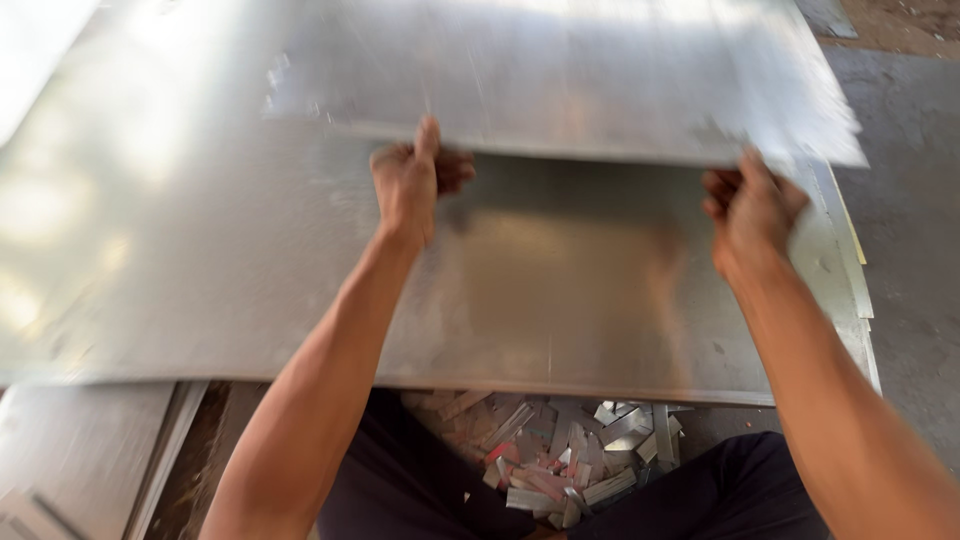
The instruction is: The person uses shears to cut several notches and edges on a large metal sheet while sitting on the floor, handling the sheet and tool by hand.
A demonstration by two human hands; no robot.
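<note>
A big shiny metal sheet [560, 70] is gripped at its near edge by the left hand [412, 180] and the right hand [752, 208], both closed tight. It is held up, so it stays off the sheet below [200, 260]. Small metal scraps [570, 450] are piled near the legs.

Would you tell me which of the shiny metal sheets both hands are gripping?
The upper shiny metal sheet, raised by its near edge in the left hand and right hand; the larger sheet lies flat beneath.
</note>
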